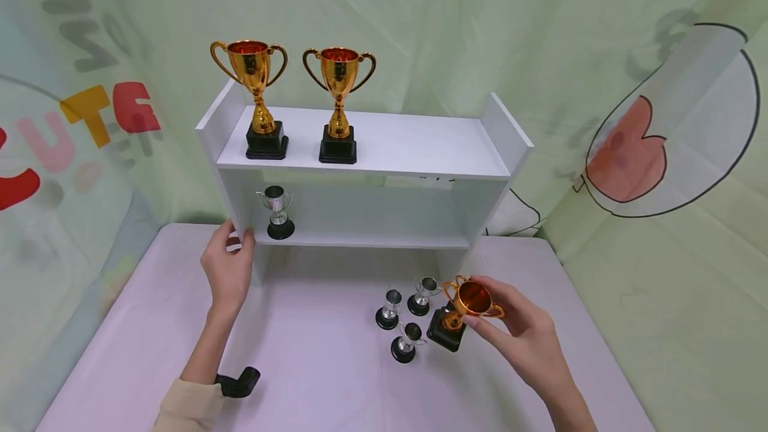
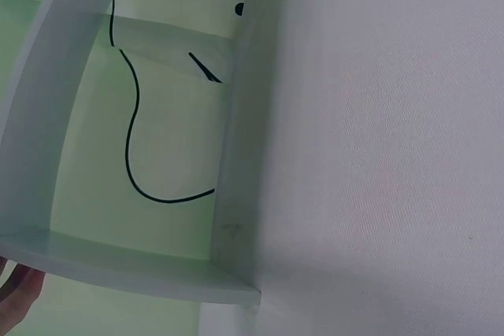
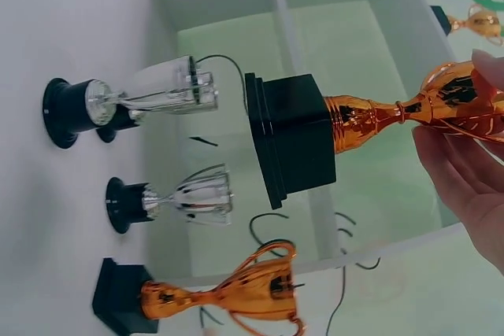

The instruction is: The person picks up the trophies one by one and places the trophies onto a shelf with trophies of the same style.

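Right hand (image 1: 525, 329): we see it pinch one gold trophy (image 3: 354, 120) above the table (image 1: 324, 359) | Left hand (image 1: 229, 265): it grips the side of the white shelf (image 1: 414, 139) | Near right hand: three silver trophies (image 1: 390, 307) (image 1: 423, 295) (image 1: 408, 342), another gold trophy (image 3: 248, 290) standing | Above left hand: two shelved gold trophies (image 1: 261, 102) (image 1: 339, 99); lower, to its right, one silver trophy (image 1: 278, 211).

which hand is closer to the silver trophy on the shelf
Left. The left hand grips the side of the white shelf, just left of the silver trophy; the right hand is farther off, lower and to the right, holding a gold trophy.
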Tool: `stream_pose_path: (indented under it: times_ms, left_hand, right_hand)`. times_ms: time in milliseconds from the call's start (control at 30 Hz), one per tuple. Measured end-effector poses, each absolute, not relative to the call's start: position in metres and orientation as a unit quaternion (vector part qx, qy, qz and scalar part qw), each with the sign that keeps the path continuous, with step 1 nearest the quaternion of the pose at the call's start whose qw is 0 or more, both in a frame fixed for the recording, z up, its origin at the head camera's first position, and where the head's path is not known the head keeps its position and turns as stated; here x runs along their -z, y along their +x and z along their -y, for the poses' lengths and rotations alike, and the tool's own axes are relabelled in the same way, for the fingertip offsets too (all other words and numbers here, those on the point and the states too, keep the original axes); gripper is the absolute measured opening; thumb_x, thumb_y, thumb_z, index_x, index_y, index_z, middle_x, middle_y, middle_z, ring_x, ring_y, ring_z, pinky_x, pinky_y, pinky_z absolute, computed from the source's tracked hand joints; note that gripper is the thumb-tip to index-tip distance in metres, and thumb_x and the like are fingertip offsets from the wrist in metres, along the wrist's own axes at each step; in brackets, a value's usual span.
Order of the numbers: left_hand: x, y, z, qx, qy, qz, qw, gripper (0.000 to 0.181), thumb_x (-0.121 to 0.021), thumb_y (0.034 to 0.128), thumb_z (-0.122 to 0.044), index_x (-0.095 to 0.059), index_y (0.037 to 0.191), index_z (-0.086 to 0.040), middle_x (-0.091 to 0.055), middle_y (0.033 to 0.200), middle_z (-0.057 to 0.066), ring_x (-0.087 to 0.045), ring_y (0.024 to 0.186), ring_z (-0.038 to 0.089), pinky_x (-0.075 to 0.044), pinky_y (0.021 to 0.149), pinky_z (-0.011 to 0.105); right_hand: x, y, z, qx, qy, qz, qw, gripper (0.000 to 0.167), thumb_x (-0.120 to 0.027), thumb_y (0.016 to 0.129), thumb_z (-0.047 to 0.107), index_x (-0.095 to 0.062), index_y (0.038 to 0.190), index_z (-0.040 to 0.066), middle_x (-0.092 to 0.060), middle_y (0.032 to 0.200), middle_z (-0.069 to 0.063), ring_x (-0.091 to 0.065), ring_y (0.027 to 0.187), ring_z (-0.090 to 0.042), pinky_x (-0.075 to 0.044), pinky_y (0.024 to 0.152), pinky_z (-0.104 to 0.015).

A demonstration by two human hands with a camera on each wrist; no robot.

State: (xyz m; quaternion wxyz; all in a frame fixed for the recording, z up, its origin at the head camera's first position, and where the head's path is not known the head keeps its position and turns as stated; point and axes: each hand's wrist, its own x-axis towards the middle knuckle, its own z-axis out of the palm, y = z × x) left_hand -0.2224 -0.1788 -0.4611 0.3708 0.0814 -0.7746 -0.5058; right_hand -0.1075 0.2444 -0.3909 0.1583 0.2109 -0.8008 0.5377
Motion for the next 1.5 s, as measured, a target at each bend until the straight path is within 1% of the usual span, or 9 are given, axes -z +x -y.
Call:
stream_pose_path:
  times_ms: [133,367,533,867,1000,1167,1267,1400,1500]
  left_hand:
    - [0.462,-0.222,0.179,0.507,0.083,0.776,0.367,0.029,-0.066,0.095,-0.004,-0.07,0.123,0.0,-0.072,0.111,0.021,-0.06,0.082,0.013,-0.044,0.068,0.001]
    - [0.462,-0.222,0.178,0.507,0.085,0.775,0.367,0.029,-0.066,0.0945,-0.003,-0.07,0.123,0.0,-0.072,0.111,0.021,-0.061,0.082,0.014,-0.043,0.068,0.001]
    - [0.462,-0.222,0.178,0.508,0.085,0.775,0.365,0.029,-0.066,0.0948,-0.004,-0.07,0.123,0.0,-0.072,0.111,0.02,-0.06,0.081,0.011,-0.044,0.068,0.001]
    - [0.461,-0.221,0.177,0.508,0.084,0.774,0.369,0.028,-0.066,0.0948,-0.004,-0.07,0.123,0.0,-0.072,0.113,0.02,-0.06,0.081,0.008,-0.044,0.068,0.001]
    - [0.46,-0.22,0.177,0.508,0.081,0.774,0.369,0.028,-0.066,0.0951,-0.004,-0.07,0.123,0.001,-0.072,0.114,0.021,-0.061,0.083,0.014,-0.043,0.068,0.0]
    - [0.458,-0.22,0.177,0.51,0.077,0.773,0.368,0.029,-0.065,0.0953,-0.004,-0.069,0.123,0.002,-0.071,0.113,0.023,-0.063,0.085,0.023,-0.042,0.069,-0.001]
    - [0.458,-0.22,0.177,0.509,0.08,0.774,0.367,0.028,-0.065,0.0953,-0.004,-0.07,0.123,0.001,-0.071,0.113,0.022,-0.063,0.084,0.019,-0.042,0.069,0.0]
    - [0.459,-0.22,0.177,0.506,0.086,0.776,0.366,0.028,-0.066,0.0954,-0.004,-0.07,0.123,0.001,-0.072,0.113,0.021,-0.06,0.081,0.01,-0.043,0.068,0.0]
    - [0.459,-0.22,0.177,0.507,0.086,0.776,0.366,0.028,-0.066,0.0955,-0.005,-0.07,0.123,0.001,-0.072,0.114,0.021,-0.059,0.081,0.008,-0.043,0.068,0.0]
  right_hand:
    - [0.384,-0.11,-0.243,-0.546,0.235,0.788,0.163,0.064,-0.074,0.075,-0.025,-0.061,0.134,-0.007,-0.07,0.125,-0.002,-0.067,0.104,-0.009,-0.053,0.094,-0.015]
    - [0.367,-0.111,-0.236,-0.519,0.228,0.808,0.162,0.065,-0.077,0.075,-0.022,-0.062,0.135,-0.002,-0.07,0.123,0.001,-0.066,0.104,-0.008,-0.053,0.095,-0.015]
    - [0.356,-0.113,-0.232,-0.519,0.238,0.805,0.162,0.064,-0.076,0.076,-0.022,-0.062,0.135,-0.004,-0.07,0.122,0.001,-0.066,0.103,-0.009,-0.053,0.094,-0.015]
    - [0.334,-0.117,-0.222,-0.505,0.227,0.817,0.162,0.064,-0.076,0.08,-0.018,-0.063,0.138,0.003,-0.07,0.122,0.004,-0.068,0.103,-0.008,-0.055,0.092,-0.015]
    - [0.327,-0.119,-0.221,-0.505,0.236,0.815,0.157,0.061,-0.075,0.081,-0.017,-0.063,0.138,0.003,-0.071,0.117,0.003,-0.067,0.1,-0.009,-0.056,0.088,-0.016]
    - [0.318,-0.124,-0.221,-0.515,0.236,0.811,0.145,0.057,-0.073,0.084,-0.015,-0.063,0.137,0.002,-0.071,0.113,0.0,-0.068,0.096,-0.012,-0.06,0.076,-0.02]
    - [0.309,-0.127,-0.221,-0.528,0.236,0.803,0.145,0.055,-0.073,0.085,-0.015,-0.062,0.136,-0.001,-0.071,0.11,0.0,-0.069,0.093,-0.012,-0.061,0.074,-0.021]
    - [0.296,-0.135,-0.223,-0.551,0.255,0.779,0.155,0.053,-0.071,0.085,-0.016,-0.061,0.136,-0.006,-0.071,0.11,0.0,-0.068,0.094,-0.012,-0.059,0.08,-0.018]
    - [0.286,-0.141,-0.223,-0.563,0.258,0.768,0.165,0.052,-0.071,0.085,-0.016,-0.062,0.135,-0.006,-0.072,0.11,-0.002,-0.067,0.093,-0.013,-0.057,0.082,-0.016]
